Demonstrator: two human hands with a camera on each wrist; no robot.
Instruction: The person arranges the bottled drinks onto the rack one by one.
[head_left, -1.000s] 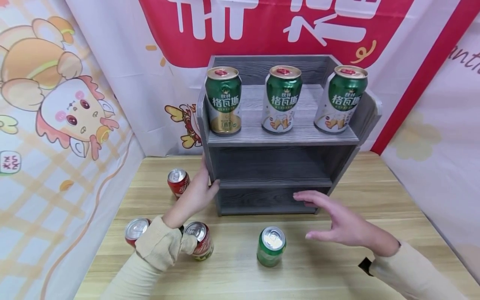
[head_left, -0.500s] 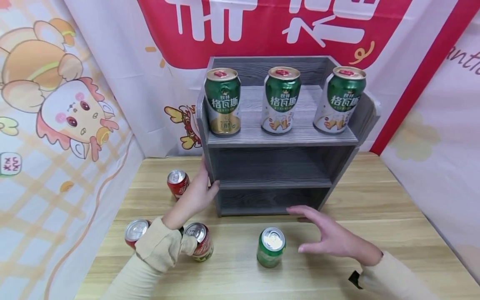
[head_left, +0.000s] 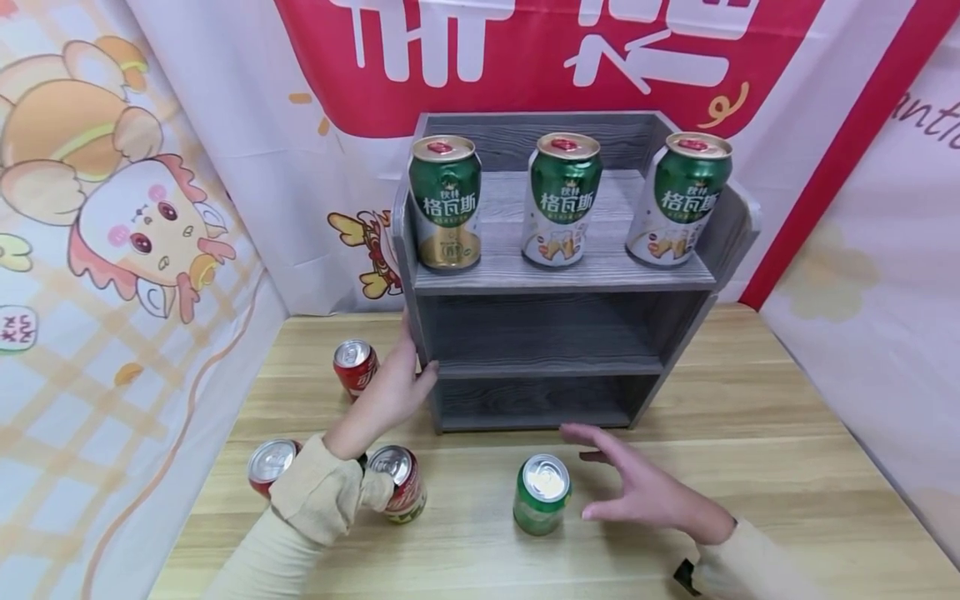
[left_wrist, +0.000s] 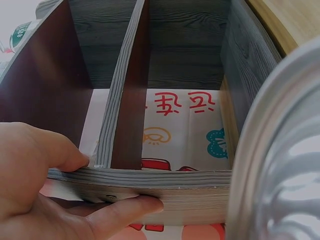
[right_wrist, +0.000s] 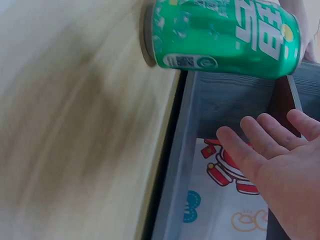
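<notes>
My left hand (head_left: 390, 385) grips the left side panel of a grey wooden shelf rack (head_left: 540, 285). In the left wrist view, the thumb and fingers of that hand (left_wrist: 30, 170) clasp the panel (left_wrist: 150, 178) from both faces. A green drink can (head_left: 538, 510) stands upright on the table before the rack. Just right of it, apart from it, my right hand (head_left: 637, 490) is held with fingers extended and thumb spread. The right wrist view has this hand (right_wrist: 292, 175) holding nothing, near the green can (right_wrist: 225, 37).
On the rack's top tier stand three green-and-white cans: left (head_left: 447, 208), middle (head_left: 564, 200) and right (head_left: 680, 200). Red cans stand around my left arm: one behind (head_left: 356, 368), one left (head_left: 262, 483), one right (head_left: 407, 500). Printed cloth (head_left: 210, 167) hangs around the wooden table (head_left: 780, 417).
My right hand has moved left and toward the front, from before the rack's lower tier to beside the green can. The left hand keeps its hold on the rack.
</notes>
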